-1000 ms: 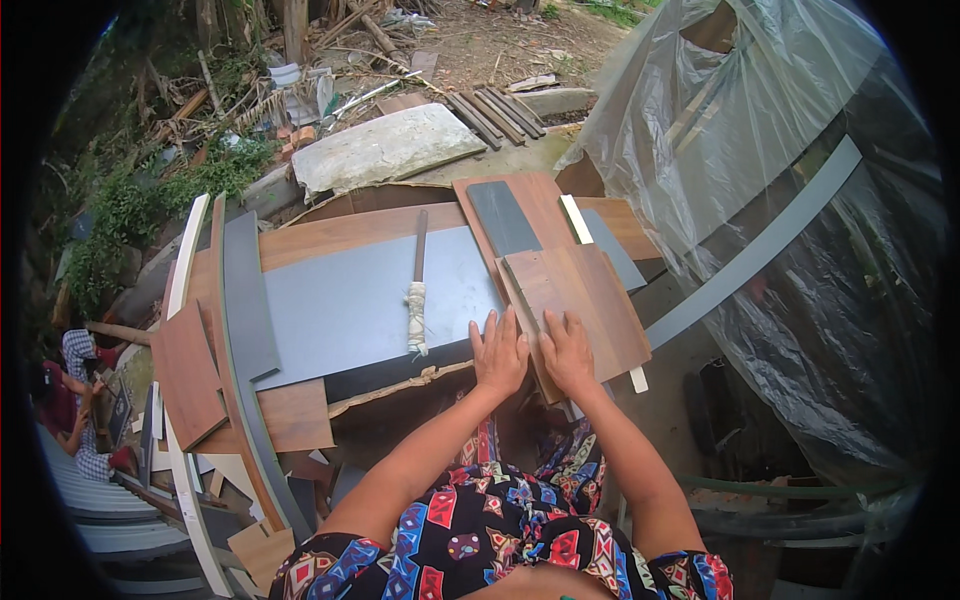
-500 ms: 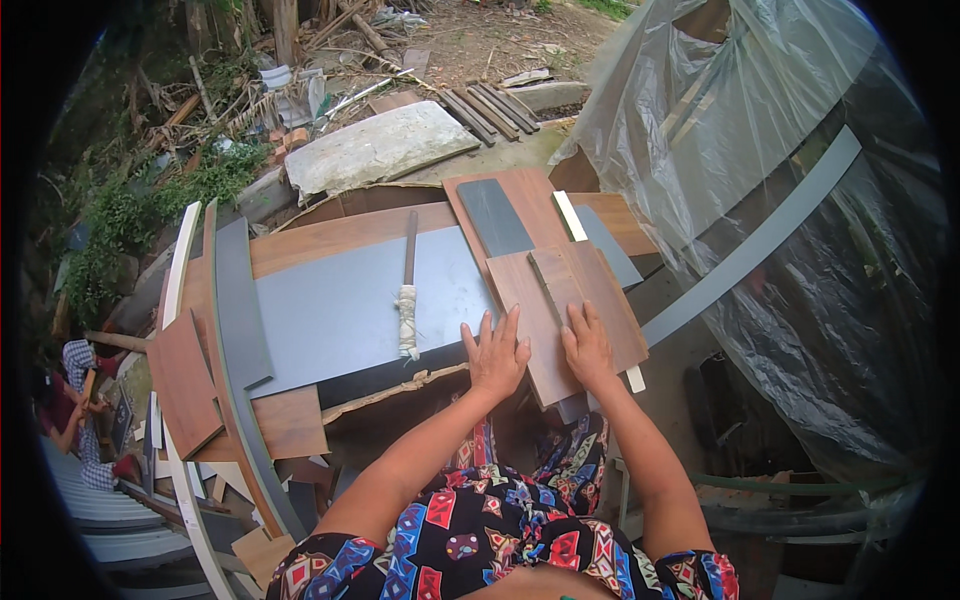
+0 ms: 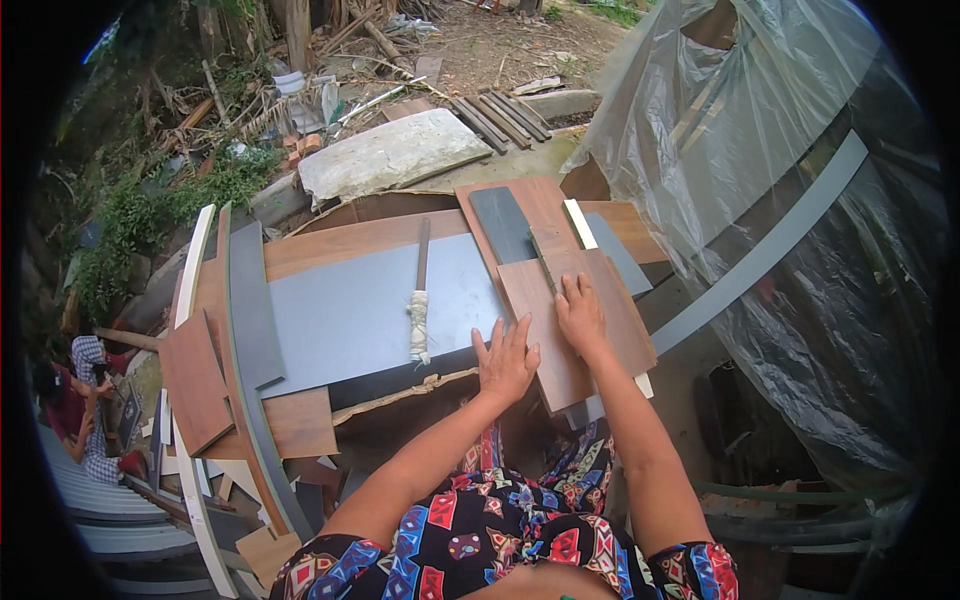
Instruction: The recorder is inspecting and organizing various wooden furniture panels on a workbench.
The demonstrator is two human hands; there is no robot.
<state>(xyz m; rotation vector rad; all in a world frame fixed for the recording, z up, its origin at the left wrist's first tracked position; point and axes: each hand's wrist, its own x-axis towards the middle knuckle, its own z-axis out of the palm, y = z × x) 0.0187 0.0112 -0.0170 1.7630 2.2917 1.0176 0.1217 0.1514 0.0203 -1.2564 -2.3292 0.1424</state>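
Observation:
My left hand (image 3: 508,362) lies with spread fingers along the left edge of a brown wood-look board (image 3: 545,345). My right hand (image 3: 580,312) rests on that board, fingers closed at the near end of a thin, narrow dark strip (image 3: 543,258) with a pale edge. The strip's far end reaches past the board's far edge, over a dark grey panel piece (image 3: 500,220). Left of my hands, a rod with a cloth-wrapped handle (image 3: 419,325) lies on a large light grey panel (image 3: 340,320). The strip's exact kind is unclear.
A white batten (image 3: 580,224) lies beyond the brown board. Long boards and strips (image 3: 240,380) stick out at the left. Clear plastic sheeting (image 3: 690,150) hangs at the right, crossed by a curved grey strip (image 3: 770,250). Another person (image 3: 80,410) sits at the far left.
My right hand has slid away from me along the brown board, and the thin strip has moved with it past the far edge. My left hand stays at the board's left edge.

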